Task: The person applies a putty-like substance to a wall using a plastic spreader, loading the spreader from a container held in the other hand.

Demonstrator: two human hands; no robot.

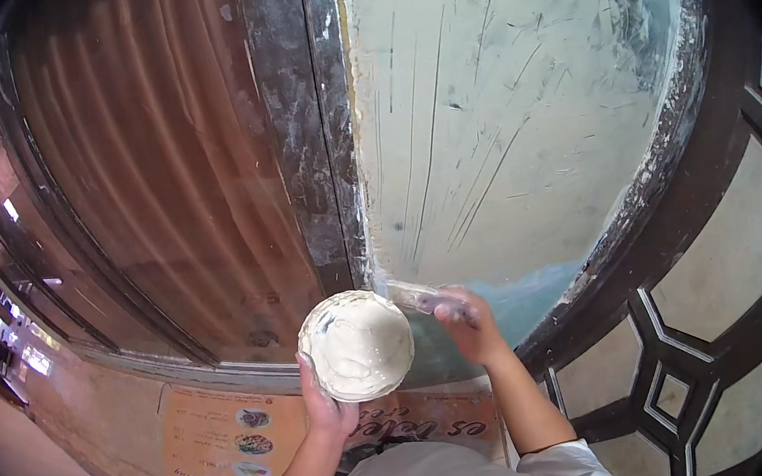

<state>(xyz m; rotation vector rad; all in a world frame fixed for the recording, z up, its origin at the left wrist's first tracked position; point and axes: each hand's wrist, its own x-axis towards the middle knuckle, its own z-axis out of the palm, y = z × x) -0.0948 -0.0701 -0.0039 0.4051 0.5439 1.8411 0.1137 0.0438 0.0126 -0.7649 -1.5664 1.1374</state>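
Note:
My left hand is wrapped round the lower left side of a round tub, holding it up in front of my chest. Thick cream-white paint fills the tub and coats its rim. Just right of it, my right hand is closed on a paint-smeared paintbrush. The brush's pale tip points left, close to the panel's lower left edge; whether it touches is unclear. Ahead stands a glass panel coated in streaky, scratched cream paint, with blue-green glass showing along its bottom.
A dark, paint-spotted post borders the panel on the left, beside glass with a brown curtain behind it. To the right is a dark-framed door with pale panels. An orange printed banner lies on the floor below.

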